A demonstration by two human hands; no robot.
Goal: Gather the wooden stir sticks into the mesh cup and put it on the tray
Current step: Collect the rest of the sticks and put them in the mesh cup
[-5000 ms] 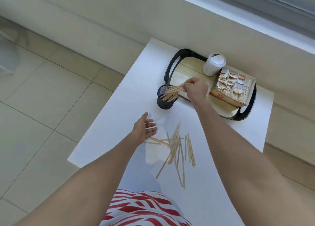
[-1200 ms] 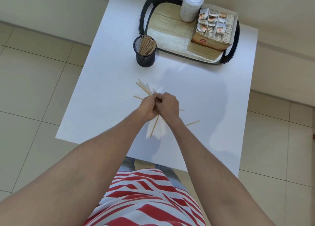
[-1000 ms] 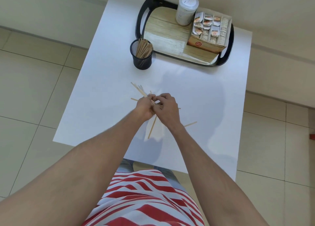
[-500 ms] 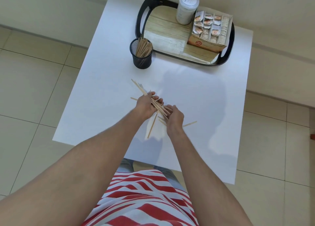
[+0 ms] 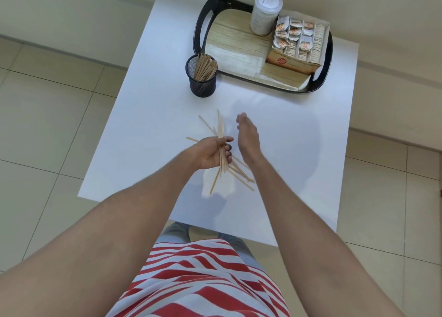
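My left hand [image 5: 211, 152] grips a loose bundle of wooden stir sticks [image 5: 220, 130] above the middle of the white table [image 5: 148, 115]; the sticks fan out above and below the fist. My right hand [image 5: 247, 136] is just to the right of the bundle, flat and edge-on, fingers straight, holding nothing. A black mesh cup [image 5: 202, 76] with several sticks in it stands on the table, just off the tray's near-left corner. The black-rimmed tray [image 5: 199, 24] with a wood-pattern floor sits at the far side.
On the tray stand a white lidded jar [image 5: 264, 13] and a cardboard box of sachets [image 5: 297, 45]; its left half is bare. A wall runs behind the table. Tiled floor lies to the left and right. A red-striped shirt fills the bottom of the view.
My right hand has let go of the bundle and moved up and right, flattened beside it. My left hand has turned the sticks more upright and still holds them.
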